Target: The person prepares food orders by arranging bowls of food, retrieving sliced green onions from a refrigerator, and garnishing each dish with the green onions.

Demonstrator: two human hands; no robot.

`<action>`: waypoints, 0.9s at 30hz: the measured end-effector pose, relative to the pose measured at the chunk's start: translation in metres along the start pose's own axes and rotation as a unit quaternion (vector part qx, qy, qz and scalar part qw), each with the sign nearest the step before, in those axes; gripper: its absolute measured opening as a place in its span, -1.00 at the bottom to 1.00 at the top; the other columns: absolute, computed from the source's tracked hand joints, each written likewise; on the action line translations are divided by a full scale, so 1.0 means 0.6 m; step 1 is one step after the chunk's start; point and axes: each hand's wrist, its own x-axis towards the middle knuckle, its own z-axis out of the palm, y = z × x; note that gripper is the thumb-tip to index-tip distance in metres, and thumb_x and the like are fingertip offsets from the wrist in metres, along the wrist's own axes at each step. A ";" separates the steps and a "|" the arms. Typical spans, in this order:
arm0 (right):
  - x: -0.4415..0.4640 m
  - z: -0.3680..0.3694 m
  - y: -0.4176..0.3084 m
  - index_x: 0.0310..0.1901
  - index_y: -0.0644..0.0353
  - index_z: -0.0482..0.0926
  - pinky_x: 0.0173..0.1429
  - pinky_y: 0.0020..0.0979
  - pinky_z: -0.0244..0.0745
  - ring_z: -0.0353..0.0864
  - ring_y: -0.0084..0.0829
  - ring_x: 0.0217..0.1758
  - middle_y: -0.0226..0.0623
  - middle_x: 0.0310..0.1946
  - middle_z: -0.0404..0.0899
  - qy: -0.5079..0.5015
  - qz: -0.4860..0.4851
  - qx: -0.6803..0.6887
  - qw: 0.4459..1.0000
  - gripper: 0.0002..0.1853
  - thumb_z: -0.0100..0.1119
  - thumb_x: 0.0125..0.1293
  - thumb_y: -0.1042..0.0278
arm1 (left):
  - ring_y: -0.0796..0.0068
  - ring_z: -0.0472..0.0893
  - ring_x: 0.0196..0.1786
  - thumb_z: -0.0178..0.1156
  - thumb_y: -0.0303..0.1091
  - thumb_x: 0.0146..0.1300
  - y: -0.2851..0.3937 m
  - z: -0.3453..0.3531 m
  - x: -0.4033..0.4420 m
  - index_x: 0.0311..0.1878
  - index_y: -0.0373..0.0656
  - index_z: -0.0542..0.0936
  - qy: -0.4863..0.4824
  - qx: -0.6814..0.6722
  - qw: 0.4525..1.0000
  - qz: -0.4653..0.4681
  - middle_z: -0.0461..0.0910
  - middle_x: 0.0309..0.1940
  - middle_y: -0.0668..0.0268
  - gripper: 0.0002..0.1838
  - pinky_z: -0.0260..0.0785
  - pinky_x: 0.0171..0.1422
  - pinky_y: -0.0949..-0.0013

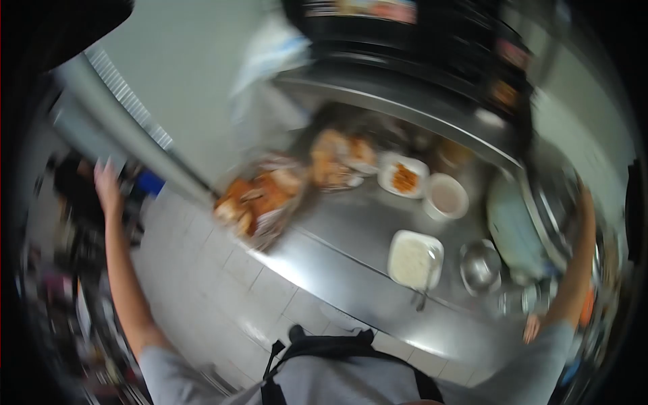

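Note:
My left hand (106, 181) is raised at the far left, its fingers blurred, beside the edge of a pale door or panel (128, 108). Far to the right, my right hand (584, 196) is at a large round metal lid or pot (557, 196); its fingers are too blurred to read. Left of that stands a big pale green container (516, 226). A metal bowl (480, 265) and a white dish of creamy food with a spoon (415, 260) sit nearer the front of the steel counter (324, 260).
A bag of bread (260, 202) lies at the counter's left end. Behind are more bread (331, 162), a dish of orange food (403, 179) and a white tub (446, 198). A dark appliance (405, 40) stands above. Another person's hand (532, 328) shows at the lower right.

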 end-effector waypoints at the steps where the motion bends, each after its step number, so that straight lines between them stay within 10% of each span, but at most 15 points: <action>1: 0.022 0.045 0.068 0.41 0.05 0.13 0.38 -0.16 0.19 0.26 -0.03 0.36 0.10 0.28 0.28 0.064 -0.054 -0.093 0.992 -0.43 -0.27 0.35 0.47 | 0.21 0.34 0.30 -0.13 -0.28 0.41 0.018 0.006 0.015 0.31 -0.17 0.35 0.000 0.161 0.977 0.141 0.19 0.36 0.10 -0.56 0.37 0.22 0.21; 3: 0.000 0.035 0.040 0.45 0.10 -0.01 0.49 -0.16 -0.07 0.01 -0.05 0.47 0.00 0.40 0.05 0.269 -0.073 -0.159 0.947 -0.40 -0.24 0.36 0.45 | 0.23 0.43 0.24 -0.15 -0.02 0.44 0.075 0.027 0.028 0.36 -0.16 0.28 -0.050 0.043 0.996 0.053 0.14 0.39 0.13 -0.44 0.32 0.25 0.27; 4: -0.013 0.025 0.016 0.46 0.13 -0.08 0.54 -0.16 -0.20 -0.11 -0.06 0.52 -0.05 0.46 -0.07 0.367 -0.070 -0.185 0.909 -0.37 -0.23 0.37 0.44 | 0.22 0.37 0.27 -0.12 -0.27 0.39 0.049 0.038 0.064 0.19 -0.20 0.44 -0.061 0.035 0.989 0.127 0.41 0.17 0.06 -0.61 0.34 0.20 0.29; 5: -0.049 -0.044 -0.104 0.46 0.04 -0.02 0.51 -0.13 -0.11 -0.09 -0.03 0.51 0.01 0.45 -0.04 0.441 -0.139 -0.164 0.872 -0.42 -0.23 0.41 0.40 | 0.30 0.50 0.10 -0.05 -0.19 0.37 0.034 0.037 0.090 0.13 -0.25 0.46 -0.042 0.199 0.969 0.140 0.50 0.03 0.09 -0.60 0.40 0.05 0.35; 10: -0.222 -0.224 -0.492 0.32 0.18 0.30 0.48 -0.28 0.01 0.14 -0.18 0.45 -0.10 0.38 0.17 0.333 -0.176 -0.047 0.925 -0.55 -0.11 0.44 0.29 | 0.43 0.53 -0.36 -0.03 -0.09 0.36 0.081 0.058 0.041 0.07 -0.25 0.39 -0.131 -0.192 0.972 -0.044 0.50 -0.42 0.24 -0.58 0.42 -0.23 0.38; 12: -0.213 -0.275 -0.596 0.21 0.24 0.43 0.45 -0.35 0.06 0.25 -0.25 0.39 -0.14 0.29 0.33 0.288 -0.200 0.219 0.911 -0.64 -0.07 0.41 0.38 | 0.59 0.40 -0.45 0.01 -0.03 0.37 0.103 0.069 0.017 0.11 -0.18 0.33 -0.096 -0.180 0.977 0.059 0.36 -0.50 0.40 -0.56 0.33 -0.35 0.48; 14: -0.267 -0.412 -0.876 0.03 0.28 0.54 0.21 -0.36 0.27 0.42 -0.29 0.11 -0.16 0.03 0.48 0.363 -0.245 0.175 0.882 -0.74 0.07 0.35 0.40 | 0.63 0.40 -0.48 0.17 -0.10 0.31 0.112 0.072 0.010 0.01 -0.19 0.40 -0.084 -0.107 0.983 0.122 0.37 -0.54 0.49 -0.60 0.30 -0.40 0.52; 16: -0.328 -0.554 -1.163 -0.15 0.32 0.64 -0.03 -0.37 0.49 0.60 -0.32 -0.17 -0.18 -0.22 0.63 0.458 -0.274 0.129 0.836 -0.83 0.20 0.29 0.42 | 0.54 0.31 -0.58 0.23 -0.08 0.27 0.104 0.075 0.028 -0.23 -0.21 0.34 -0.102 -0.065 0.982 0.145 0.34 -0.64 0.32 -0.61 0.21 -0.51 0.39; 17: -0.321 -0.583 -1.235 -0.15 0.26 0.67 -0.03 -0.39 0.51 0.61 -0.35 -0.15 -0.21 -0.21 0.65 0.463 -0.313 0.117 0.821 -0.83 0.19 0.30 0.39 | -0.09 0.47 -0.51 0.20 -0.15 0.27 0.113 0.069 0.024 -0.23 -0.26 0.32 -0.115 -0.101 0.979 0.136 0.45 -0.59 -0.02 -0.63 0.30 -0.43 0.13; 18: -0.309 -0.603 -1.292 -0.15 0.19 0.69 -0.03 -0.41 0.54 0.62 -0.37 -0.13 -0.25 -0.19 0.67 0.474 -0.347 0.107 0.802 -0.83 0.18 0.32 0.36 | -0.10 0.52 -0.47 0.19 -0.17 0.28 0.105 0.065 0.024 -0.22 -0.26 0.32 -0.124 -0.093 0.978 0.139 0.46 -0.57 -0.04 -0.65 0.32 -0.41 0.12; 20: -0.233 -0.617 -1.323 0.15 0.26 0.46 0.40 -0.40 0.12 0.38 -0.30 0.27 -0.18 0.18 0.44 0.384 -0.343 0.086 0.853 -0.67 -0.04 0.38 0.45 | -0.11 0.50 -0.47 0.19 -0.20 0.28 0.095 0.028 0.019 -0.23 -0.27 0.33 -0.131 -0.116 0.974 0.147 0.46 -0.56 -0.05 -0.67 0.32 -0.40 0.15; 22: -0.256 -0.656 -1.450 0.13 0.26 0.47 0.28 -0.38 0.25 0.48 -0.34 0.11 -0.24 0.00 0.55 0.414 -0.371 0.152 0.817 -0.65 0.06 0.33 0.42 | 0.59 0.23 -0.62 0.24 -0.23 0.24 0.074 -0.021 0.011 -0.22 -0.23 0.37 -0.116 -0.185 0.960 0.174 0.28 -0.69 0.34 -0.69 0.12 -0.55 0.40; 27: -0.241 -0.712 -1.606 0.16 0.06 0.50 0.15 -0.42 0.36 0.51 -0.44 0.04 -0.29 -0.10 0.55 0.447 -0.457 0.193 0.744 -0.61 0.13 0.29 0.33 | 0.68 0.28 -0.42 0.35 -0.06 0.09 -0.041 -0.167 -0.009 0.08 -0.24 0.35 -0.072 -0.376 0.914 0.135 0.30 -0.39 0.54 -0.38 0.17 -0.39 0.57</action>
